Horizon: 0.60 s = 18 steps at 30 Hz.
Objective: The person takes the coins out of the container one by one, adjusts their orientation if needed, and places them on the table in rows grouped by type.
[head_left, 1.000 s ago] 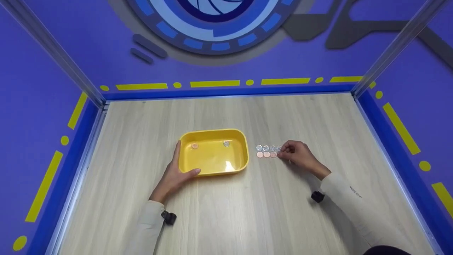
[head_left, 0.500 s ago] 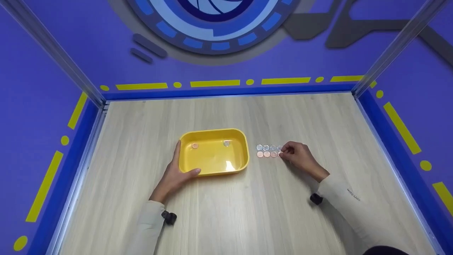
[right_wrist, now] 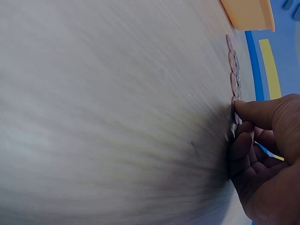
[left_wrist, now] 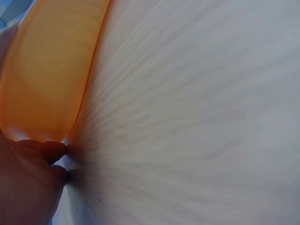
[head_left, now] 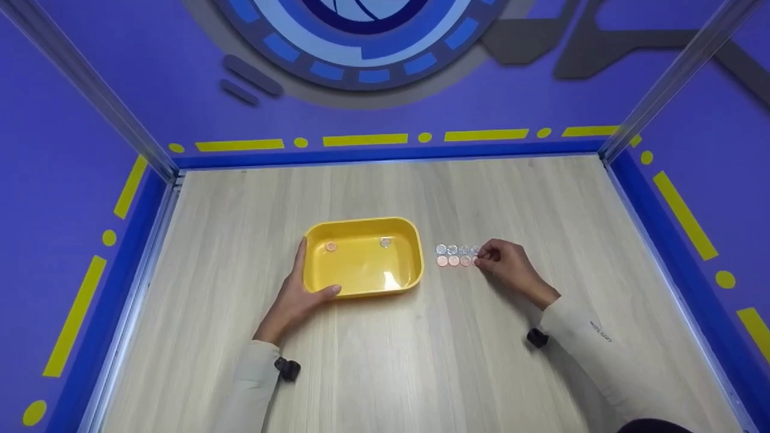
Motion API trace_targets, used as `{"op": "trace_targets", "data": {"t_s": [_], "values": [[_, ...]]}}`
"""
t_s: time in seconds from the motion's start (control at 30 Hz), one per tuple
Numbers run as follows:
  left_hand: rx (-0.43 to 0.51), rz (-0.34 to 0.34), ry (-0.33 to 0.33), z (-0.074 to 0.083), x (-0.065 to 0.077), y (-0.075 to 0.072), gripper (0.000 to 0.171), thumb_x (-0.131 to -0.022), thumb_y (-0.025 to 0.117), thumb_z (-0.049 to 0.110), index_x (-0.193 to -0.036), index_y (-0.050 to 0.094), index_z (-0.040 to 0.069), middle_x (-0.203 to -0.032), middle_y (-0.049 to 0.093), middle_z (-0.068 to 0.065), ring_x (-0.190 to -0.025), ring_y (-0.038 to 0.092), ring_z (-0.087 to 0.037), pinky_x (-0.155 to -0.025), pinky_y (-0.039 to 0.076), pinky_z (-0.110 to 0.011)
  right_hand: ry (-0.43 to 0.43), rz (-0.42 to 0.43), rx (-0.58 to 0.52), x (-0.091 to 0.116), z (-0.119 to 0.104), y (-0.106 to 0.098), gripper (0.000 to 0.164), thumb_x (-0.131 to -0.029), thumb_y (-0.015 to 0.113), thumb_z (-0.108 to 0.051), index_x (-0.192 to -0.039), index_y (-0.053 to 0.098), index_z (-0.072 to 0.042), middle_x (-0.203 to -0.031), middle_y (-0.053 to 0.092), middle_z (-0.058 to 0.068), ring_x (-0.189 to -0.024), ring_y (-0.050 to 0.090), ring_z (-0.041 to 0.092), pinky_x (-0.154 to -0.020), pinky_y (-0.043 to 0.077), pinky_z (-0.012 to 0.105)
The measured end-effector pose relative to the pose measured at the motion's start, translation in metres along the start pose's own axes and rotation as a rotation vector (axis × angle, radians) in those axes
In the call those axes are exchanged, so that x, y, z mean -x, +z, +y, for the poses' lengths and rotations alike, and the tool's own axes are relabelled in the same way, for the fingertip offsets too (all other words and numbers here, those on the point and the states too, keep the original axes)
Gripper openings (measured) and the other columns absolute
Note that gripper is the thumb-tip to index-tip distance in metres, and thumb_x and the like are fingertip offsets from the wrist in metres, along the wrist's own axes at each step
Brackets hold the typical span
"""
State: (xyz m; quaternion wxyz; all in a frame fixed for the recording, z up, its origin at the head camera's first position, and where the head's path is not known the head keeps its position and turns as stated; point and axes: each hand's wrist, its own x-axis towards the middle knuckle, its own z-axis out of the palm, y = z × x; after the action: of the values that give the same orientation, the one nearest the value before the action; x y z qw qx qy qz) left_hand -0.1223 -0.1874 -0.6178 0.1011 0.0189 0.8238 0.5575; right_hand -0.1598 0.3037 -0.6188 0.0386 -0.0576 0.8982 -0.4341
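My left hand (head_left: 296, 296) grips a yellow plastic tub (head_left: 358, 267) at its left end, thumb along the front rim. Inside the tub lie a copper coin (head_left: 331, 246) at the left and a silver coin (head_left: 385, 242) at the right. Right of it, several silver coins (head_left: 452, 249) form a row on the table, with several copper coins (head_left: 453, 261) in a row in front. My right hand (head_left: 510, 267) has thumb and fingertips at the rightmost copper coin (right_wrist: 233, 104), fingers curled close over the table. The fingers partly cover the right end of both rows.
The pale wood table (head_left: 373, 361) is closed in by a purple-blue back wall (head_left: 144, 102) and side walls, with metal rails at the edges. A black wrist camera (head_left: 287, 368) sits on the left sleeve, another wrist camera (head_left: 537, 338) on the right.
The right hand has shifted very slightly right with the end copper coin, which now sits in line with the copper row. The left hand and tub have stayed put.
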Motion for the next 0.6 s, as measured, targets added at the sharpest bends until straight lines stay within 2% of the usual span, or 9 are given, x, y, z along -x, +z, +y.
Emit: {"op": "trace_targets", "data": {"t_s": [0.13, 0.43, 0.6], "values": [[-0.01, 0.002, 0.003, 0.0001, -0.0003, -0.0004, 0.131, -0.087, 0.094, 0.041, -0.179, 0.001, 0.035, -0.136, 0.067, -0.014, -0.106, 0.063, -0.025, -0.103, 0.047, -0.042, -0.015, 0.001, 0.016, 0.0002, 0.0002, 0.0009, 0.008, -0.097, 0.082, 0.0, -0.099, 0.075, 0.0, -0.093, 0.072, 0.009, -0.083, 0.062, 0.018, -0.072, 0.049, 0.021], [-0.017, 0.001, -0.015, -0.0014, 0.0002, 0.0007, 0.131, -0.087, 0.094, 0.044, -0.179, 0.0, 0.034, -0.148, 0.063, -0.014, -0.112, 0.063, -0.026, -0.107, 0.046, -0.045, -0.001, -0.013, -0.036, -0.0005, -0.0004, -0.0038, 0.011, -0.095, 0.084, -0.001, -0.101, 0.075, 0.001, -0.093, 0.073, 0.01, -0.083, 0.064, 0.017, -0.071, 0.049, 0.021], [-0.02, 0.004, -0.006, -0.0019, -0.0003, -0.0006, 0.132, -0.087, 0.094, 0.043, -0.179, 0.0, 0.033, -0.145, 0.064, -0.013, -0.11, 0.063, -0.025, -0.106, 0.047, -0.044, 0.015, -0.031, -0.087, -0.0037, -0.0069, -0.0078, 0.012, -0.096, 0.083, -0.001, -0.105, 0.076, 0.003, -0.093, 0.074, 0.012, -0.079, 0.064, 0.016, -0.065, 0.05, 0.022]]}}
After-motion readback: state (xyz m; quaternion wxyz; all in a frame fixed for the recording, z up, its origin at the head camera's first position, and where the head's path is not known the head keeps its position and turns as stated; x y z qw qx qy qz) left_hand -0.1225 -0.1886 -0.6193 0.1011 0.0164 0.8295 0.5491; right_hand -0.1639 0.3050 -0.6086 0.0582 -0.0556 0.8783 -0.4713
